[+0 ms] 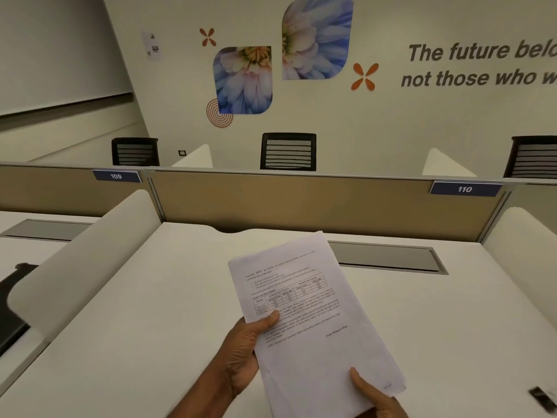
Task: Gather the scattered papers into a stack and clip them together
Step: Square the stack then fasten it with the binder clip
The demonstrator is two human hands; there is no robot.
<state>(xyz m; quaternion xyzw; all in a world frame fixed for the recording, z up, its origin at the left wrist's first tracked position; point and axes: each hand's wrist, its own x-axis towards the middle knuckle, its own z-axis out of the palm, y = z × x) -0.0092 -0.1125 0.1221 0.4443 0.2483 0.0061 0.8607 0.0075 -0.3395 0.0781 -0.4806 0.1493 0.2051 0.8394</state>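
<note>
- Low, left of centre, left hand (pixel 241 351) grips the papers (pixel 307 321) at their left edge, thumb pressed on top, fingers hidden beneath.
- Papers stacked, held over the white desk (pixel 144 297), long axis running up-frame, leaning left.
- Right hand (pixel 373 396) pinches their bottom edge, thumb on top.
- Far lower right, a blurred dark thing, probably the clip (pixel 544 399), lies on the desk, nearer the right hand.
- Behind: partition (pixel 301 200), chairs (pixel 287 152).

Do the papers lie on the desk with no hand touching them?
No, the left hand and the right hand both grip the stack of papers, each with its thumb on the top sheet.
</note>
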